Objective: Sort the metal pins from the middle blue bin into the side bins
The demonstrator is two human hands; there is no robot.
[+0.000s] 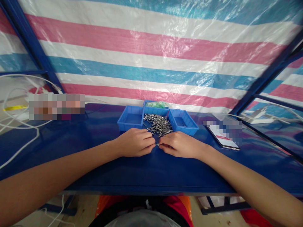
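Note:
My left hand point(137, 142) and my right hand point(180, 144) meet over the middle of the blue table point(151, 176). Both are closed in a pinch, fingertips almost touching. Between them shows a thin, shiny metal pin point(157, 144), too small to make out in detail; its ends go into the fingers of each hand. Just beyond lies a heaped pile of similar slim metal pins point(159, 124), some of it hidden behind my knuckles.
Blue plastic bins stand left point(121, 118) and right point(193, 126) of the pile. Another bin behind holds green-tinted plastic bags point(157, 104). A phone point(223, 136) lies at right. White cables point(35, 138) run along the left, and striped sheeting point(151, 47) hangs behind.

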